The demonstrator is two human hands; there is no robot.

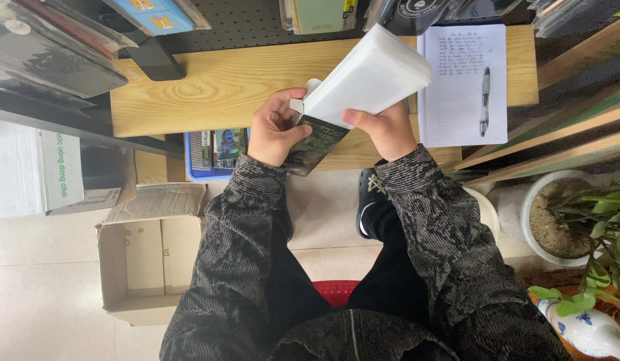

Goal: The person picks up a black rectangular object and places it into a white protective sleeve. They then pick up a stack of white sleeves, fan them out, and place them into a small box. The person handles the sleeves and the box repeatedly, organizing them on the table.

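Holding dark printed box (315, 144) over worktop (216, 87) | left hand (275, 130) closed on its side | right hand (383, 127) clasps white sleeve (367, 77) at open end | likely light, stiff card; grip edges.

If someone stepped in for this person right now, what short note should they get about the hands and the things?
Left hand: grip shut on the small dark printed box, at its open flap end.
Right hand: grip shut on the white sleeve, which is tilted with its lower end at the box's open end.
Both are held above the wooden desk. A lined notepad with a pen lies to the right.
Done: the two are brought together.
Left: whether one is inside the other is hidden.
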